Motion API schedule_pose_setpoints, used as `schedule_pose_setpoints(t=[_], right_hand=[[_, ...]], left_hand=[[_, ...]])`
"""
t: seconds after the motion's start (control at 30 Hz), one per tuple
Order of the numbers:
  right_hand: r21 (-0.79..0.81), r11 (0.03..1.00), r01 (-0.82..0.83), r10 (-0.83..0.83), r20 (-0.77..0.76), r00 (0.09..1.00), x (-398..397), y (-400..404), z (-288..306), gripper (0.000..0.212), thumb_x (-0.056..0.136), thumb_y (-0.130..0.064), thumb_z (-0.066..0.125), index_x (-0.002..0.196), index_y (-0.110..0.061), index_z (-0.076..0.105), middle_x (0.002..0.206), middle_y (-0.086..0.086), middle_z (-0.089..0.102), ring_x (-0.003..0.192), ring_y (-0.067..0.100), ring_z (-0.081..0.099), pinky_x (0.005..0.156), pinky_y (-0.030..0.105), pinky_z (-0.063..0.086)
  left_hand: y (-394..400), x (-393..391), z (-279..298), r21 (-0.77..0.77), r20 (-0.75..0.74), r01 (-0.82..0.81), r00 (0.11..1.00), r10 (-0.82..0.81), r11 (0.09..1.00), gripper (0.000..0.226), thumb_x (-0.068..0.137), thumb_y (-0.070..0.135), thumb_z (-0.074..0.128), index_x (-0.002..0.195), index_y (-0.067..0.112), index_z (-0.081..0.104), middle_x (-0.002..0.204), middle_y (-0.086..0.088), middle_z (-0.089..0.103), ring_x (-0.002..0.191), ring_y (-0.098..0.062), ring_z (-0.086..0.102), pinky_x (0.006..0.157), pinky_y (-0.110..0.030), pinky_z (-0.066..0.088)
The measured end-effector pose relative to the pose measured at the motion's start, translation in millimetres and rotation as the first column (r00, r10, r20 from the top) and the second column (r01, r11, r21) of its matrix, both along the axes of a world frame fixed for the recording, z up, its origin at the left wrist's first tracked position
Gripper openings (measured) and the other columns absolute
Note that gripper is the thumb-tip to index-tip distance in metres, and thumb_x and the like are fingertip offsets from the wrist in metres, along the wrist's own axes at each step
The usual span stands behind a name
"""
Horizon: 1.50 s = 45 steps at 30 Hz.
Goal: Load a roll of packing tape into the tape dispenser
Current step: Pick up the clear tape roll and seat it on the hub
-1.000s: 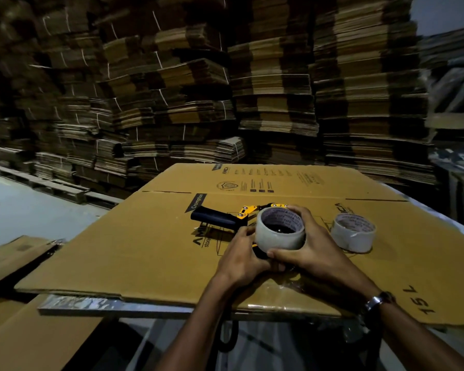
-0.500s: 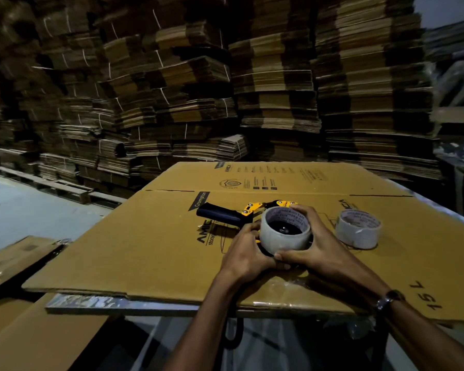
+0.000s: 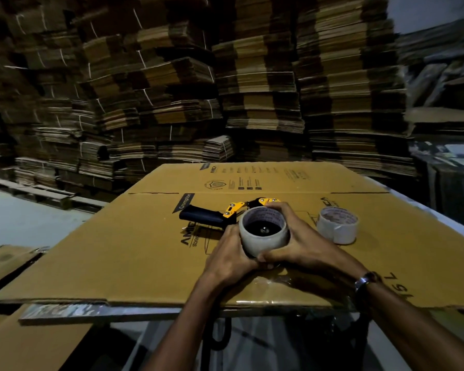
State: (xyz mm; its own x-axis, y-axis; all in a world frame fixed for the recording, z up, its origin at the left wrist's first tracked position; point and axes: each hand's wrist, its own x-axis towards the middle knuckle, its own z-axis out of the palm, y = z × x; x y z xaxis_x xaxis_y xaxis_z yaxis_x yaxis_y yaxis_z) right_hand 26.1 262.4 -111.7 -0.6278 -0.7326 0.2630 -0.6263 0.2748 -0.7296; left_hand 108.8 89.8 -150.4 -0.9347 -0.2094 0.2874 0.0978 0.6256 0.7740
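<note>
Head view, centre frame: left hand [image 3: 229, 257] and right hand [image 3: 296, 243] both clasp the roll [image 3: 264, 231] sitting on the dispenser [image 3: 212, 216] hub, seemingly seated, tape not yet threaded.

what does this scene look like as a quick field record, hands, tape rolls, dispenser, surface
left hand: wrapped on the left side of the held tape roll
right hand: wrapped on its right side, fingers over the far rim
held tape roll: core facing up, a dark hub visible inside
tape dispenser: lying on its side, dark handle pointing left, yellow parts behind the roll
spare tape roll: standing alone to the right, untouched
surface: flattened cardboard box
background: stacks of flattened cartons
</note>
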Motion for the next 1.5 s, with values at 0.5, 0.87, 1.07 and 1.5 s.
schedule_pose_setpoints(t=[0.5, 0.87, 1.07, 1.5], right_hand=[[-0.106, 0.994, 0.041, -0.043, -0.017, 0.999, 12.3, 1.1, -17.8, 0.103, 0.063, -0.027, 0.094, 0.142, -0.045, 0.030, 0.134, -0.017, 0.055, 0.128, 0.001, 0.052, 0.113, 0.038, 0.043], [-0.155, 0.987, 0.039, -0.030, 0.059, 0.998, 11.6, 3.8, -22.4, 0.103, 0.065, -0.025, 0.093, 0.145, -0.036, 0.030, 0.139, -0.010, 0.054, 0.131, 0.003, 0.052, 0.115, 0.039, 0.041], [-0.090, 0.996, 0.010, -0.004, 0.069, 0.998, 3.8, 1.7, -15.7, 0.098, 0.066, -0.026, 0.094, 0.142, -0.038, 0.033, 0.135, -0.013, 0.058, 0.128, 0.003, 0.054, 0.113, 0.040, 0.044], [0.008, 0.999, 0.032, -0.031, -0.088, 0.996, 5.0, -1.1, -11.5, 0.104, 0.063, -0.039, 0.091, 0.144, -0.044, 0.026, 0.136, -0.017, 0.055, 0.127, 0.001, 0.053, 0.110, 0.038, 0.046]], left_hand=[[-7.2, -0.6, -3.6, -0.059, -0.016, 0.064, 0.998, -0.065, 0.996, 0.103, 0.060, 0.055, 0.082, 0.145, 0.045, 0.025, 0.141, 0.015, 0.052, 0.127, -0.012, 0.052, 0.102, -0.047, 0.048], [-7.7, -3.2, -5.3, -0.072, 0.008, 0.046, 0.999, -0.046, 0.996, 0.105, 0.058, 0.056, 0.080, 0.146, 0.044, 0.024, 0.140, 0.011, 0.055, 0.124, -0.016, 0.055, 0.098, -0.045, 0.050], [-7.2, -2.6, -5.3, -0.051, 0.028, 0.030, 0.999, -0.029, 0.998, 0.108, 0.052, 0.062, 0.079, 0.144, 0.041, 0.025, 0.137, 0.008, 0.056, 0.122, -0.018, 0.056, 0.097, -0.045, 0.051], [-11.1, -4.9, -6.2, -0.024, 0.043, 0.074, 0.996, -0.073, 0.997, 0.113, 0.054, 0.058, 0.082, 0.148, 0.042, 0.022, 0.143, 0.012, 0.050, 0.131, -0.013, 0.050, 0.105, -0.047, 0.046]])
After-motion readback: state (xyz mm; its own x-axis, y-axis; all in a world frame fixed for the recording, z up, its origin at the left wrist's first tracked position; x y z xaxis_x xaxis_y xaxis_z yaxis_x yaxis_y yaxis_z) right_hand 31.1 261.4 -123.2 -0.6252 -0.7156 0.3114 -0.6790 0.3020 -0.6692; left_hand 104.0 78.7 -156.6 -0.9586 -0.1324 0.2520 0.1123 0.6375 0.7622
